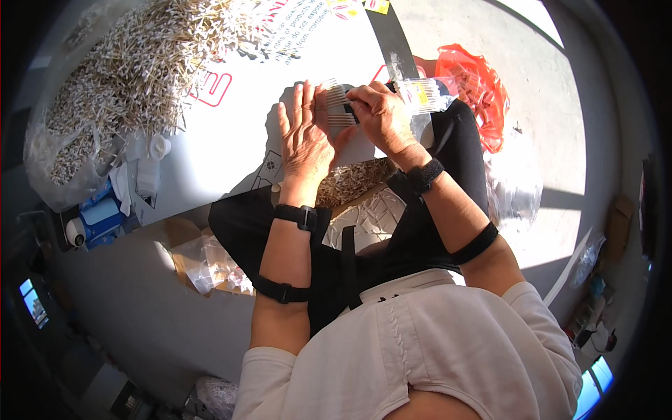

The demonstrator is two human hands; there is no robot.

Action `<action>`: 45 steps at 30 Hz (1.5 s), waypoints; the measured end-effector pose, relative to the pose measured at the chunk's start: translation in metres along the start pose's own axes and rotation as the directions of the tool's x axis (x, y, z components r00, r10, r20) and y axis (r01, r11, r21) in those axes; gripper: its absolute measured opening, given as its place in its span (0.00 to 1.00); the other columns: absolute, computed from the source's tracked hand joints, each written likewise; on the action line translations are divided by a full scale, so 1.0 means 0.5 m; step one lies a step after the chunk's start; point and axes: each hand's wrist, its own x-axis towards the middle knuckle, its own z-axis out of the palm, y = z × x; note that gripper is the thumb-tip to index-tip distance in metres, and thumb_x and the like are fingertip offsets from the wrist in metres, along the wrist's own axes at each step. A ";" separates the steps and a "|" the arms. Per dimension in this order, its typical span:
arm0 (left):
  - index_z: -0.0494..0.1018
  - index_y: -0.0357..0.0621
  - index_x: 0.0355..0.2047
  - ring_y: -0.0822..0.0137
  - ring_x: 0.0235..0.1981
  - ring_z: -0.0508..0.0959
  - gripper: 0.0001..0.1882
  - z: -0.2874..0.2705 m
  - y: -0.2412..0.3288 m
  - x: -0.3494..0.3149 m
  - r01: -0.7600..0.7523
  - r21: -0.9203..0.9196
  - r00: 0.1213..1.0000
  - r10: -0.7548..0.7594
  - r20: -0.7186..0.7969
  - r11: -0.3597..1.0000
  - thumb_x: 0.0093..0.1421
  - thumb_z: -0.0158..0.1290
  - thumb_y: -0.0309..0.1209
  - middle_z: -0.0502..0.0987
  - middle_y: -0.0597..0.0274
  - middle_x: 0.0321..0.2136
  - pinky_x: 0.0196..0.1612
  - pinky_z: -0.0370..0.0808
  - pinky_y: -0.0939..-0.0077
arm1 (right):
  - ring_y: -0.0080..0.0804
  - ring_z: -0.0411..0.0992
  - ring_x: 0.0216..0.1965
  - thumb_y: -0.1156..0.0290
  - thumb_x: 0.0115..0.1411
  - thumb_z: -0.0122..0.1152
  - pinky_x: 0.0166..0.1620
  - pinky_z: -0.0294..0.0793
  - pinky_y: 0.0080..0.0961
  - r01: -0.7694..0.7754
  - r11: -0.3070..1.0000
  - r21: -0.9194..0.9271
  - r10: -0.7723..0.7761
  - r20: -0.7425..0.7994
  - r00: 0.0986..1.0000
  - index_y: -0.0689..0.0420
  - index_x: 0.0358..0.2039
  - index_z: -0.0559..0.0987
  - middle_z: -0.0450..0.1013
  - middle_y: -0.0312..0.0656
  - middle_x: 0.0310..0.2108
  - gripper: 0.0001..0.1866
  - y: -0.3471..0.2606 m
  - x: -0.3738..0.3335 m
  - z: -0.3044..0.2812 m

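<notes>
My left hand (pixel 306 136) lies flat on the white printed board (pixel 238 150), its fingers stretched out. Right beside its index finger is a row of thin cotton swabs (pixel 336 94), set side by side like comb teeth. My right hand (pixel 383 119) bends over the right end of that row, with thumb and fingertips pinched together. What the pinch holds is hidden; a small dark patch shows between the swabs and the fingertips. Just beyond the right hand lies a clear packet of swabs (pixel 420 95) with a yellow and red label.
A large heap of loose swabs (pixel 133 77) spills from a clear bag at the far left. A red plastic bag (pixel 483 87) stands at right. Below the board's edge sits a box of swabs (pixel 367 213) between my legs. A tape roll (pixel 159 146) lies at left.
</notes>
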 end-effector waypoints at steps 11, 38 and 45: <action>0.53 0.39 0.67 0.57 0.71 0.46 0.47 0.000 0.000 0.002 0.002 0.002 1.000 -0.002 0.006 1.000 0.59 0.45 0.63 0.49 0.52 0.69 0.69 0.42 0.45 | 0.38 0.77 0.31 0.72 0.55 0.63 0.35 0.76 0.30 0.061 0.997 -0.039 -0.063 -0.047 0.997 0.54 0.35 0.82 0.75 0.40 0.30 0.06 0.001 0.001 0.002; 0.48 0.40 0.68 0.56 0.71 0.46 0.50 0.006 0.000 -0.001 0.007 -0.019 1.000 -0.007 0.025 1.000 0.59 0.41 0.66 0.49 0.51 0.69 0.69 0.39 0.47 | 0.43 0.77 0.33 0.70 0.56 0.61 0.37 0.77 0.35 0.051 0.998 -0.023 -0.051 0.006 0.999 0.53 0.33 0.82 0.74 0.43 0.31 0.05 -0.004 0.028 0.000; 0.50 0.39 0.68 0.56 0.71 0.47 0.49 0.010 -0.004 -0.002 -0.001 -0.051 1.000 0.001 0.001 0.999 0.59 0.41 0.66 0.51 0.51 0.69 0.70 0.38 0.47 | 0.43 0.77 0.34 0.71 0.56 0.60 0.37 0.77 0.34 0.056 0.997 -0.048 -0.056 0.003 0.998 0.54 0.34 0.82 0.75 0.43 0.31 0.06 -0.007 0.055 0.003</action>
